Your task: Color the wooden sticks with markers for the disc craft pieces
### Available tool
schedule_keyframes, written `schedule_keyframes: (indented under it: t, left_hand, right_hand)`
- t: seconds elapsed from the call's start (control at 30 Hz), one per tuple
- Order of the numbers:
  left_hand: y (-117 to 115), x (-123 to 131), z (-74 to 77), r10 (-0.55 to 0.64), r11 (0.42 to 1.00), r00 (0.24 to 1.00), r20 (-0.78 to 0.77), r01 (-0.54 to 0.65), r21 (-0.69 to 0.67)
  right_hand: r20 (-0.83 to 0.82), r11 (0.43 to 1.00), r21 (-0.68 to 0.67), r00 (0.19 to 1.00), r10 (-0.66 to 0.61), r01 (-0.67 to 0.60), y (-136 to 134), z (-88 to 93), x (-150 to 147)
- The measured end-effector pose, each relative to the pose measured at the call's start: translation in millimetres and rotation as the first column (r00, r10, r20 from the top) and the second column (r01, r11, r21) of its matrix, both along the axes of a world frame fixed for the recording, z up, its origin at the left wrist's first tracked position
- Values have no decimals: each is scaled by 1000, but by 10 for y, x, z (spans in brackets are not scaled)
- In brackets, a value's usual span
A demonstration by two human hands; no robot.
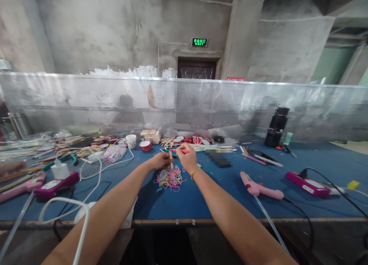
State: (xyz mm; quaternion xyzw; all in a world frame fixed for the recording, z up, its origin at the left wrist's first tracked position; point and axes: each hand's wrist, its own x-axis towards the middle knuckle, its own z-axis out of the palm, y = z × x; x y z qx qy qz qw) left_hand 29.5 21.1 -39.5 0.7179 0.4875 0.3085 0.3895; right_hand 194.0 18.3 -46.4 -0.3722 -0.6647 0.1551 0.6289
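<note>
My left hand (pixel 161 160) is closed on a narrow wooden stick (pixel 171 157), which stands nearly upright. My right hand (pixel 187 157), with a gold bracelet at the wrist, grips a pink-red pen (pixel 184 151). The pen's tip end meets or lies just in front of the upper part of the stick; exact contact is too small to tell. Right below both hands, a loose pile of colourful small bands (pixel 170 179) lies on the blue table (pixel 161 207).
Pink glue guns lie at right (pixel 260 187) and left (pixel 28 185), near purple power strips (pixel 309 183). A white cable (pixel 99 176) loops beside my left forearm. Behind stand a paper cup (pixel 131 141), red-edged discs (pixel 145 145) and a black bottle (pixel 276 129), before a perforated metal screen (pixel 161 100).
</note>
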Motion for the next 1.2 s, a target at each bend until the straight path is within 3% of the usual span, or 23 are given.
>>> schedule_keyframes:
  t: [0.6,0.8,1.0,1.2]
  left_hand:
    - [-76,2,27,-22,999,999,-30,23,27]
    - [-98,24,39,20,999,1000,-13,-19,27]
    - [-136,25,85,-3,1000,1000,-30,4,28]
    - [-110,14,58,-4,1000,1000,-10,4,17]
  right_hand:
    - [11,1000,13,1000,-4,4,-28,-1,5]
    - [3,999,4,999,44,-44,-20,-14,0]
    - [-39,1000,0,999,6,-6,-33,2,22]
    - [-8,998,8,998,59,-59,-15,-17,-3]
